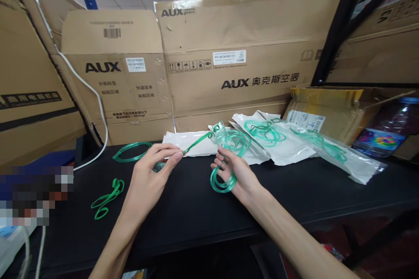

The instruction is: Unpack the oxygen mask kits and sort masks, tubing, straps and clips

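My left hand [156, 166] is closed in a pinch on the end of a green elastic strap [199, 140]. The strap stretches right to a clear plastic mask-like piece [220, 132], partly hidden. My right hand [240, 172] is closed around a coil of clear green tubing [223, 186], its fingertips just below the clear piece. Behind my left fingers a small greenish clear part [159, 166] shows in part on the black table [193, 222]. To the left lie a loose green strap [109, 200] and another tubing coil [131, 152].
Along the back lie a flat white package [175, 140] and clear-fronted packages [268, 137] [347, 159] with green tubing inside. Cardboard sheets [196, 91] stand behind them. An open carton [322, 100] and a plastic bottle [382, 133] are at right; a white cable [102, 117] hangs left.
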Demonstrator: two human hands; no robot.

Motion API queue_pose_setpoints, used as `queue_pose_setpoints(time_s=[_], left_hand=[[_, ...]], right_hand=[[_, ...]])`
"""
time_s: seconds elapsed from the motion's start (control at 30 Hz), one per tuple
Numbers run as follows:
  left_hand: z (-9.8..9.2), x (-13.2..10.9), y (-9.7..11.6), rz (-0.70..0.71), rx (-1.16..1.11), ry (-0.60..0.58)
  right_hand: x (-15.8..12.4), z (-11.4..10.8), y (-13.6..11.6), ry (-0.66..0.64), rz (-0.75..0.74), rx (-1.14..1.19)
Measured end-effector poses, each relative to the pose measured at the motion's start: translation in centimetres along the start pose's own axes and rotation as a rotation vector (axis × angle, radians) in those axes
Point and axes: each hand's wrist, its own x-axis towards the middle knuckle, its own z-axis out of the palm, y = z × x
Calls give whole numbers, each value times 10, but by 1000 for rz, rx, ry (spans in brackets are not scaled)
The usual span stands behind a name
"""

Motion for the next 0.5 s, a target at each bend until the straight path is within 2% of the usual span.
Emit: queue_pose_setpoints(time_s=[0.13,0.2,0.27,0.33,0.4,0.43,0.5], left_hand=[[2,-2,8,-170,-200,-219],[5,-3,11,-217,-149,-268],[9,-5,12,-231,-50,-261],[11,-6,13,-187,54,-198],[10,-7,14,-68,99,-120],[8,-7,14,-6,85,-99],[4,-6,15,53,-30,-132]], right_hand=[[-3,1,2,-12,-54,-40],[-5,3,2,-26,-95,-66],[-7,4,3,-41,-133,-96],[-8,4,3,-51,-157,-125],[-8,4,4,-52,-167,-150],[-8,4,5,-50,-170,-161],[-9,4,5,-44,-173,-181]])
